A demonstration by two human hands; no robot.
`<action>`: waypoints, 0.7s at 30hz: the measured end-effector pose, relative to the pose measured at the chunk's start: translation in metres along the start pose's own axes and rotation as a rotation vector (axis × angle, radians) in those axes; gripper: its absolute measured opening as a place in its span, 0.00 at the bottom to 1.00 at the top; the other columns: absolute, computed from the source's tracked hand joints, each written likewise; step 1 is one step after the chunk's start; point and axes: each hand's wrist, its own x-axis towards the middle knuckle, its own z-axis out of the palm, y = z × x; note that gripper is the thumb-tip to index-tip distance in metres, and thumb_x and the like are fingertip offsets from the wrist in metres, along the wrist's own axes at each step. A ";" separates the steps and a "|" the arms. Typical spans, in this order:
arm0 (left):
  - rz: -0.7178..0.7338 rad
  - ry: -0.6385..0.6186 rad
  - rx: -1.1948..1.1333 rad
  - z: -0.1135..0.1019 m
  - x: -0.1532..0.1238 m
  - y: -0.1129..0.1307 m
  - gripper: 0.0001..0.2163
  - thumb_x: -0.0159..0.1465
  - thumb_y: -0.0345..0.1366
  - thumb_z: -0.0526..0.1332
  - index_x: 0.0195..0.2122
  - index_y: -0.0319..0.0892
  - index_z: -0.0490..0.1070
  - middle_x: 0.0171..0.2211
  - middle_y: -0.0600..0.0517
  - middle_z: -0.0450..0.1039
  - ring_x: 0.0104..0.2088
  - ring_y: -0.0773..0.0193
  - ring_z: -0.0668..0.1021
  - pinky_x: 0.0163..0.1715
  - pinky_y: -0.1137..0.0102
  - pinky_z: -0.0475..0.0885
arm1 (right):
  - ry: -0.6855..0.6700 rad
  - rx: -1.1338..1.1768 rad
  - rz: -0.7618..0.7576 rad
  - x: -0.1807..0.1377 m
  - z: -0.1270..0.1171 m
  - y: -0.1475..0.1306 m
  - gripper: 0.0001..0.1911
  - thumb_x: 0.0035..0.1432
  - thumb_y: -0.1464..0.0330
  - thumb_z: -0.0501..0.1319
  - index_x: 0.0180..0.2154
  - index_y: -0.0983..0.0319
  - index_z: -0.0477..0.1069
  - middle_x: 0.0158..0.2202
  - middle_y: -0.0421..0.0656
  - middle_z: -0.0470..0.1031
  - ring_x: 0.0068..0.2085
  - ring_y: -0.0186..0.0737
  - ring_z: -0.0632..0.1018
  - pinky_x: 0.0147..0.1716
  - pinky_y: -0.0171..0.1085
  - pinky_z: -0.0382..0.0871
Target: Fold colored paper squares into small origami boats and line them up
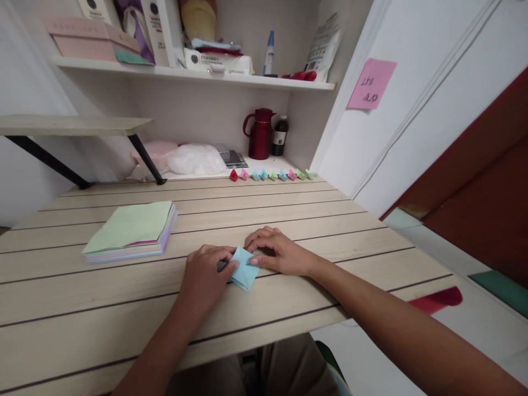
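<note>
A small light-blue folded paper lies on the wooden table in front of me. My left hand pinches its left side with curled fingers. From the right, my right hand presses down on the paper's upper right part with fingers bent and close together. Both hands touch the paper, which is partly folded into a pointed shape.
A stack of coloured paper sheets, green on top, lies to the left. A row of several small folded paper pieces stands at the table's back edge. A dark red jug and a bottle stand behind; shelves hold boxes above.
</note>
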 end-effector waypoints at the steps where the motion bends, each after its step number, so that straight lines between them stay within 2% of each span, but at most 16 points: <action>1: 0.000 -0.016 -0.018 -0.001 -0.001 -0.001 0.03 0.57 0.33 0.62 0.27 0.48 0.73 0.43 0.55 0.81 0.46 0.56 0.76 0.48 0.57 0.68 | 0.005 0.010 0.003 0.000 0.000 0.001 0.09 0.62 0.62 0.62 0.41 0.59 0.74 0.45 0.44 0.76 0.49 0.42 0.74 0.53 0.45 0.59; 9: 0.061 -0.089 0.057 -0.002 -0.009 -0.003 0.06 0.56 0.32 0.64 0.35 0.48 0.73 0.51 0.52 0.76 0.51 0.52 0.74 0.52 0.53 0.65 | 0.087 0.071 0.000 0.005 0.005 0.005 0.05 0.62 0.68 0.62 0.35 0.61 0.75 0.40 0.44 0.78 0.43 0.39 0.77 0.49 0.41 0.64; 12: 0.088 -0.034 0.124 0.001 -0.013 -0.006 0.16 0.56 0.33 0.64 0.46 0.48 0.72 0.58 0.48 0.69 0.56 0.50 0.70 0.55 0.51 0.63 | 0.109 0.083 0.008 0.005 0.006 0.003 0.05 0.61 0.67 0.63 0.33 0.61 0.75 0.39 0.44 0.78 0.43 0.39 0.77 0.48 0.40 0.64; 15: 0.130 0.037 0.186 0.003 -0.015 -0.010 0.25 0.56 0.33 0.66 0.55 0.48 0.65 0.62 0.44 0.62 0.61 0.49 0.66 0.56 0.51 0.62 | 0.110 0.053 0.013 0.004 0.007 0.001 0.09 0.55 0.61 0.68 0.33 0.59 0.76 0.40 0.42 0.78 0.44 0.42 0.75 0.49 0.42 0.62; 17: 0.157 0.077 0.225 0.004 -0.016 -0.012 0.27 0.55 0.34 0.66 0.57 0.47 0.63 0.62 0.42 0.62 0.61 0.47 0.66 0.55 0.50 0.63 | 0.118 0.000 0.029 0.004 0.009 0.000 0.11 0.52 0.59 0.70 0.34 0.58 0.76 0.40 0.42 0.78 0.45 0.43 0.74 0.49 0.43 0.59; 19: 0.200 0.131 0.259 0.003 -0.018 -0.013 0.27 0.55 0.33 0.67 0.56 0.45 0.63 0.62 0.40 0.62 0.60 0.46 0.67 0.53 0.50 0.65 | 0.130 -0.048 0.051 0.004 0.010 -0.002 0.10 0.54 0.60 0.69 0.35 0.59 0.76 0.40 0.42 0.77 0.44 0.43 0.74 0.48 0.43 0.58; 21: 0.305 0.194 0.297 0.001 -0.020 -0.013 0.24 0.55 0.31 0.66 0.53 0.44 0.66 0.61 0.39 0.62 0.58 0.46 0.68 0.52 0.50 0.67 | 0.137 -0.070 0.072 0.005 0.011 -0.002 0.06 0.57 0.63 0.67 0.35 0.59 0.75 0.40 0.42 0.77 0.44 0.42 0.74 0.47 0.42 0.58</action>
